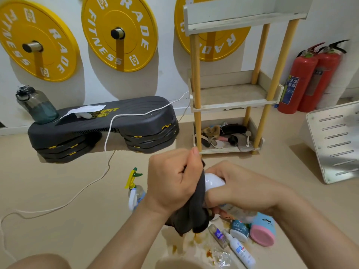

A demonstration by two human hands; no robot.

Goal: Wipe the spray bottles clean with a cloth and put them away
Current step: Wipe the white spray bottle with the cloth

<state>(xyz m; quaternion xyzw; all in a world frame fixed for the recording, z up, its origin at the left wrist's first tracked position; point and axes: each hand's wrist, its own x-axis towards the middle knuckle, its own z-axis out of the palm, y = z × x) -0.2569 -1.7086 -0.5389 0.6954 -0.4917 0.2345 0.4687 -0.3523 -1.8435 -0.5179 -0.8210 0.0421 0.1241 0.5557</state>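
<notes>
Grey cloth (194, 216), bunched in the left hand (172, 181)'s curled fingers, presses on the white-capped bottle (213, 182) gripped by the right hand (242, 191) at five o'clock: wiping seems in hand, and next probably comes stowing on the shelf (233, 94) at two o'clock.

Three weight plates (37, 41) (118, 33) (223, 45); two fire extinguishers (300, 82) (327, 74); one shelf rack (233, 108) — one dark cloth (194, 216); one held bottle (213, 181).

The cloth (192, 210) is dark grey, and the bottle (213, 181) shows a glossy white end. The spray bottle (134, 179) has a yellow trigger with a green tip. The floor (58, 181) is beige. The weight plates (136, 45) are yellow with white lettering, and the fire extinguishers (303, 78) are red.
</notes>
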